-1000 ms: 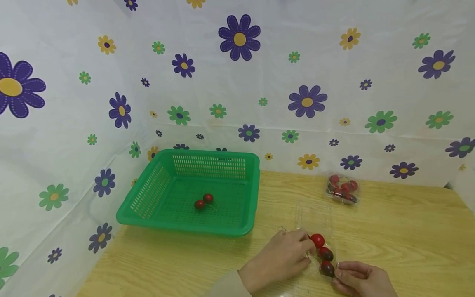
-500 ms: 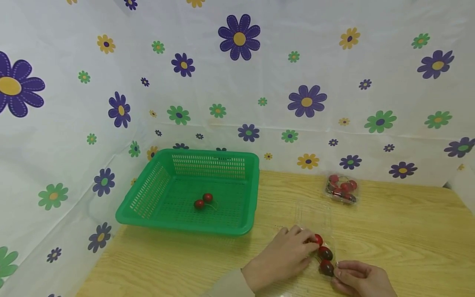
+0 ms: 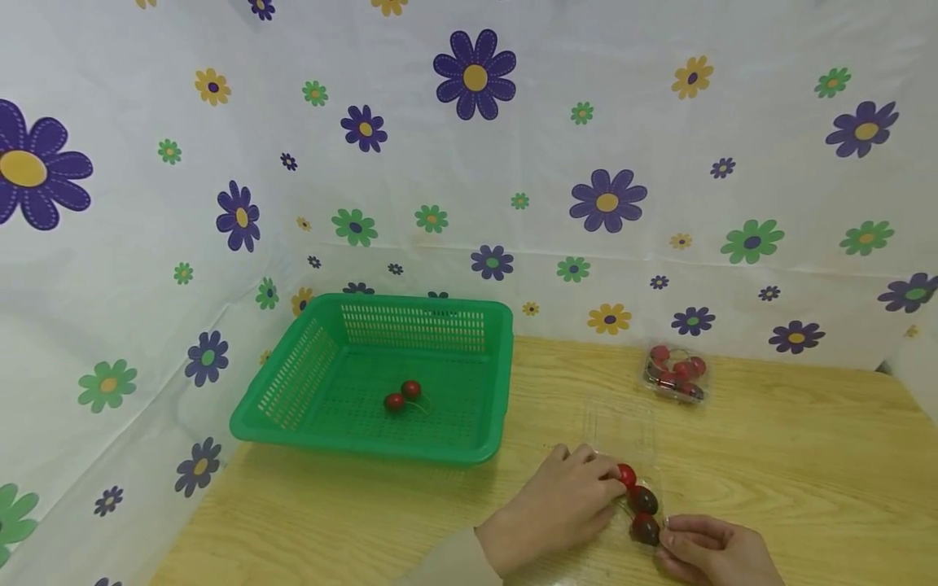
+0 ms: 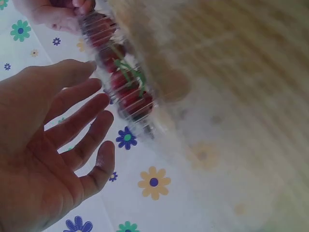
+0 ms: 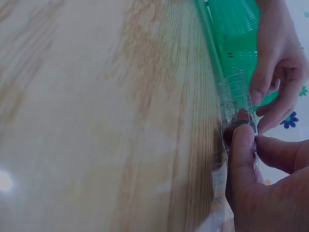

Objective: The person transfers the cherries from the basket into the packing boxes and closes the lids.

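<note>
My right hand (image 3: 721, 553) pinches the near right edge of an open clear plastic clamshell box (image 5: 235, 92), thumb on one side and fingers on the other. Several dark red cherries (image 3: 643, 500) with green stems lie in it, clearly seen through its ribbed side in the left wrist view. My left hand (image 3: 553, 505) is at the box's left side, fingertips right by the brightest red cherry (image 3: 626, 474) and partly covering it. In the left wrist view the left hand (image 4: 53, 130) has loosely bent, spread fingers with nothing between them. The box's hinged lid (image 3: 619, 423) lies folded back.
A green slotted plastic basket (image 3: 506, 382) stands to the left, with two stemmed cherries (image 3: 403, 396) on its floor. Another clear box of cherries (image 3: 676, 374) sits toward the back of the wooden table (image 3: 806, 456). A flower-print cloth (image 3: 535, 146) hangs behind and at the left.
My left hand has shifted slightly to the right over the box, and its fingertips now cover part of the bright red cherry. The right hand has stayed in place on the box.
</note>
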Action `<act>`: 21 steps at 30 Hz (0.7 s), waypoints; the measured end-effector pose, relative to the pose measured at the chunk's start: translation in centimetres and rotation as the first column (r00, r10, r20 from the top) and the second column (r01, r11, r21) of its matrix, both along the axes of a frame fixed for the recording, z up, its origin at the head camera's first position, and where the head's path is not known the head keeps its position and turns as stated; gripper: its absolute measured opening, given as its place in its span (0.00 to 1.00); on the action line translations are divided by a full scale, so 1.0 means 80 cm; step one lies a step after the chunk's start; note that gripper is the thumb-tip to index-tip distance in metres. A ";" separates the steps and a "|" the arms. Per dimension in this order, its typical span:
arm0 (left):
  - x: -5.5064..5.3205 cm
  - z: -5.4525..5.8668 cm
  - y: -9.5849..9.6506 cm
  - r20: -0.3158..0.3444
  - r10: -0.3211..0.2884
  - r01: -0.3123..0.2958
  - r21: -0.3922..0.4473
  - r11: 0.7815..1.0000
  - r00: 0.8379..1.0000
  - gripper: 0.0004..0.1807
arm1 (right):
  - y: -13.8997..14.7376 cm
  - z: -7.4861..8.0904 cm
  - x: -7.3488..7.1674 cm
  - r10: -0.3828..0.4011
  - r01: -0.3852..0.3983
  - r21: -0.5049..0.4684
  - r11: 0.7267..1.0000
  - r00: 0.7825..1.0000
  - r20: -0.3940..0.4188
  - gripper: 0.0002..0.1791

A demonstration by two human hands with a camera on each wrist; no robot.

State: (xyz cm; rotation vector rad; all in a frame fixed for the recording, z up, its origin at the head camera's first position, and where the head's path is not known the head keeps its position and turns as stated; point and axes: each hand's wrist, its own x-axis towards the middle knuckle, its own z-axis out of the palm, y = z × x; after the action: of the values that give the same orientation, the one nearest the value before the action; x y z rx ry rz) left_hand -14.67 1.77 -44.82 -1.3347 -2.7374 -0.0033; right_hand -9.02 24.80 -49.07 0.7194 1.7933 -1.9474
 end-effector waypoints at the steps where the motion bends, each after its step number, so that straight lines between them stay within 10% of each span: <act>1: 0.001 0.003 -0.001 0.014 -0.003 0.003 0.006 1.000 1.000 0.11 | 0.001 0.000 0.000 0.004 -0.004 -0.006 1.000 1.000 0.000 0.16; 8: 0.002 0.034 -0.021 0.093 -0.046 0.042 0.049 0.998 0.995 0.13 | 0.004 -0.003 0.001 0.019 -0.019 -0.024 1.000 1.000 0.006 0.15; 21: -0.007 0.068 -0.073 0.017 -0.115 0.111 0.139 0.984 0.993 0.11 | -0.001 -0.005 0.002 -0.021 0.021 0.012 1.000 1.000 0.010 0.15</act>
State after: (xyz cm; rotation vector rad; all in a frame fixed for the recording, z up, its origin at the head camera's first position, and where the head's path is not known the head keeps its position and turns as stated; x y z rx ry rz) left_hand -15.21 -4.05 -39.38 -1.4575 -2.6224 -0.2148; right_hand -8.82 24.70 -49.44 0.7543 1.7996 -1.9445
